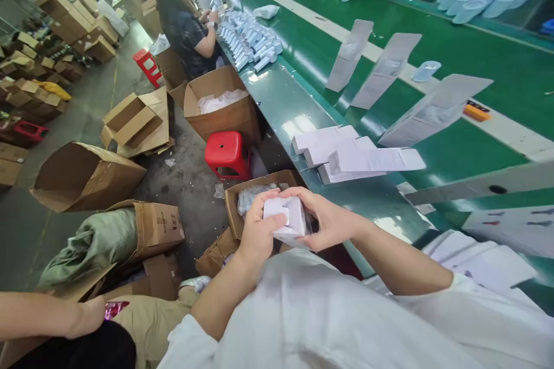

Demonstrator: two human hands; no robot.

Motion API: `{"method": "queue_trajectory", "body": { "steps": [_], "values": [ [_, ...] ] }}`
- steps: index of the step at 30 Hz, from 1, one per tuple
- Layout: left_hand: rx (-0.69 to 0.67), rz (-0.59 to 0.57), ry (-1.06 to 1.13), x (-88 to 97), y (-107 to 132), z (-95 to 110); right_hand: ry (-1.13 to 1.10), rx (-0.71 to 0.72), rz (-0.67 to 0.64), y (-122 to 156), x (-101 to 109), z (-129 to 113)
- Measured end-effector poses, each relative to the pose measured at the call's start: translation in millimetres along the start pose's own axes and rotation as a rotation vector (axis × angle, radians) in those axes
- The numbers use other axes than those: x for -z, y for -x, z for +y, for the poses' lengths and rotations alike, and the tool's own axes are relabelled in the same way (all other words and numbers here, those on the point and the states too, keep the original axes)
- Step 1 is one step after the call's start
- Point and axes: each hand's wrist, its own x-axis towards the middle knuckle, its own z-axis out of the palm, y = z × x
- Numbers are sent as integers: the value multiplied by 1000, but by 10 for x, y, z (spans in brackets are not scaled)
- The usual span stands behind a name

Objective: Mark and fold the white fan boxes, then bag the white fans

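A small white cardboard box (296, 214) is held between my two hands, just above my lap, with its end facing me. My left hand (256, 229) grips the left side, and the thumb presses on a flap at the end. On the other side my right hand (325, 218) curls its fingers and thumb round the box. Something like clear plastic shows along the box's lower right edge; what is inside is hidden. Right beyond my hands lie several closed white boxes (346, 153) in a pile on the bench edge.
White boxes with raised flaps (415, 112) stand on the green conveyor (311, 63). Pale blue parts (253, 40) are heaped farther along, near a co-worker (188, 23). An open carton (231, 202), a red stool (224, 153) and other cartons fill the floor left. Another person's arm (47, 314) reaches in lower left.
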Motion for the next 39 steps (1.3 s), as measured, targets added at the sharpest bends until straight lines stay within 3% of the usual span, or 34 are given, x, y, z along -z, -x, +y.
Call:
{"method": "queue_trajectory", "body": {
  "steps": [3,6,11,15,22,27,29,33,35,37,39],
  "values": [
    [-39,194,-5,60,54,-5,5,32,-114,-195,-12,60],
    [-64,274,-33,132,5,12,52,54,-212,-420,73,141],
    [-98,239,117,286,-210,107,-24,124,-348,-796,188,283],
    [-106,229,230,403,-309,192,-94,121,-378,-994,125,341],
    [-22,122,-10,702,-343,397,64,157,-455,-1274,-9,302],
    [-63,249,229,720,-519,507,128,122,-414,-1451,12,363],
    [2,243,292,781,-622,499,146,163,-406,-1501,-33,431],
    [482,158,344,1146,-891,478,276,223,-405,-1601,-124,640],
    [606,122,306,1397,-1039,545,316,135,-402,-1659,-127,791],
    [536,186,159,1647,-1190,697,243,-54,-346,-1754,-142,970],
    [350,294,-142,1893,-1363,910,5,-307,-171,-1951,-251,1167]
  ]
}}
